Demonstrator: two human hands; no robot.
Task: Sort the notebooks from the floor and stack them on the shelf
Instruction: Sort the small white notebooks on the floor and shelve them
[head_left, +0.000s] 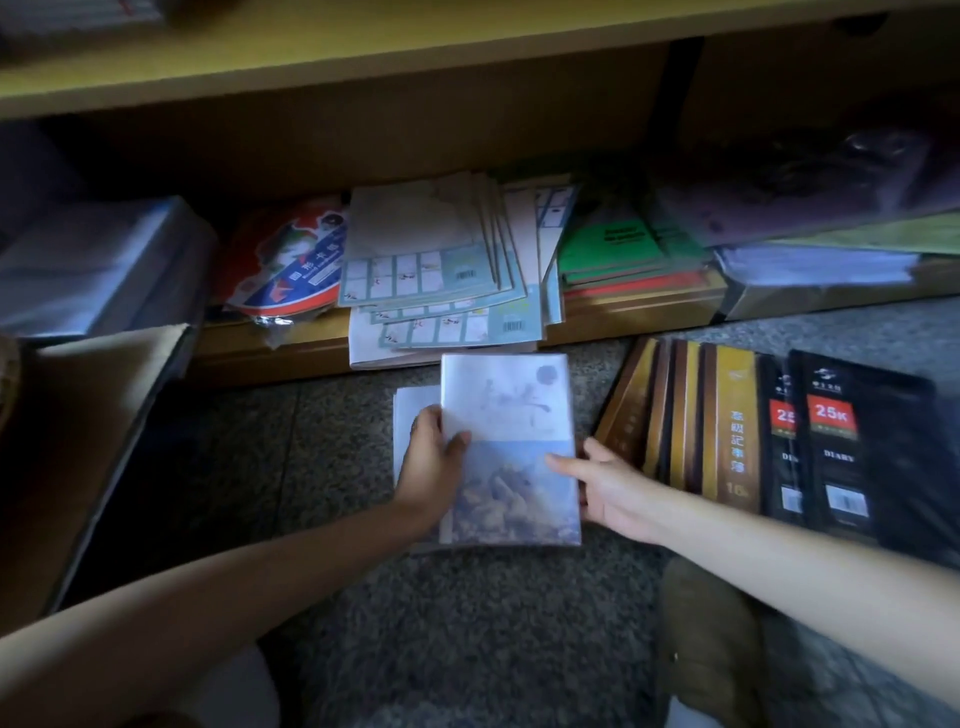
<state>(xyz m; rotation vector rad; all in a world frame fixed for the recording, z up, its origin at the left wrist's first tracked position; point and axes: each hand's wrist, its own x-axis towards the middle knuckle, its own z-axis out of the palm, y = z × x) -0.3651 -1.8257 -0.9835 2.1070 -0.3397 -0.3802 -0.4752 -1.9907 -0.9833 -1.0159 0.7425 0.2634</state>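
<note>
Slippage is my main worry here. The blue-and-white notebook (511, 415) sits between both hands, low over the floor (467, 623) and just in front of the shelf (270, 353). The left hand (434, 462) grips its left edge with the thumb on top of the cover. The right hand (610, 491) pinches the right edge the same way, thumb on the cover and the other fingers curled round the edge. That's an edge-only hold on a shiny clear wrap, so one loose thumb and it slides out and lands on the pale notebook (413, 410) peeking out underneath. It's dim and a bit blurry, so I can't tell if it's lifted clear of that one or resting on it.

Second thing is the landing spot. The teal stack (431, 260) on the shelf is already fanned out and hangs over the front lip. Drop this one on top off-centre and I'd bet the whole pile slides off onto the floor. Squaring up that pile first would be smart.

Also, the sorting could go wrong. The green notebooks (608, 244) sit right beside the teal ones, so it's easy to mix up the piles in this light. And the right forearm hangs just above the row of gold and black diaries (737, 431), so a careless swing could knock them askew.
</note>
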